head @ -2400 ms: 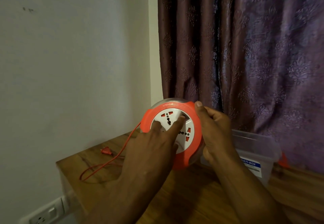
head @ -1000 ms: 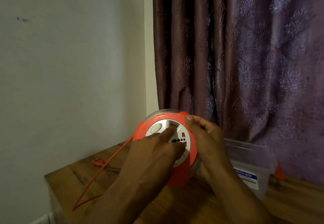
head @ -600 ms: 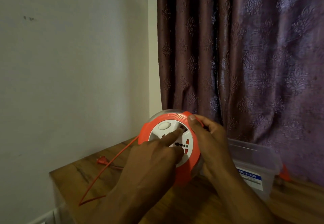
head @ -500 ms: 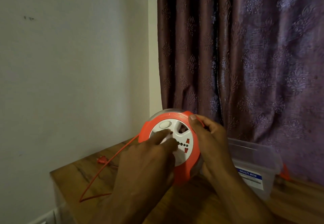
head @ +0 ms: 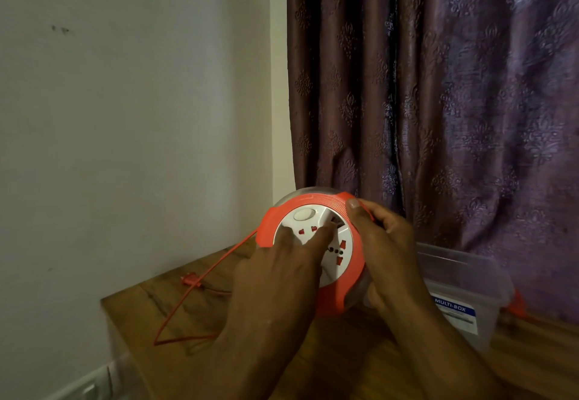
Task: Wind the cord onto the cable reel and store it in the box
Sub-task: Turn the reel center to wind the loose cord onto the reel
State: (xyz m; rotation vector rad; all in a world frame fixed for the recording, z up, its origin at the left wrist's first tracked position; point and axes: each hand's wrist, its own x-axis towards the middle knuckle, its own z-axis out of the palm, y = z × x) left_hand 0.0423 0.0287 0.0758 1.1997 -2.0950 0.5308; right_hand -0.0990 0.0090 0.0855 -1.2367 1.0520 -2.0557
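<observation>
The round cable reel point(head: 313, 208), orange rim with a white socket face, is held upright above the wooden table point(head: 329, 368). My right hand point(head: 385, 252) grips its right rim, thumb on top. My left hand point(head: 282, 274) lies on the white face, fingertips pressed into the centre disc. A thin orange cord point(head: 200, 280) leaves the reel's left side, slopes down to the table, bends into a loop and ends at an orange plug point(head: 190, 279) lying flat. The clear plastic box point(head: 463, 283) with a blue label stands open behind my right hand.
A plain wall runs along the left, and a dark purple curtain point(head: 438, 102) hangs behind the table. A wall socket point(head: 94, 387) sits low at the left, below the table's edge. A small orange piece point(head: 517, 304) lies behind the box.
The white face of the reel has turned under my left fingers, the button moving to the top. The loose cord on the table has shortened and its slack loop has tightened.
</observation>
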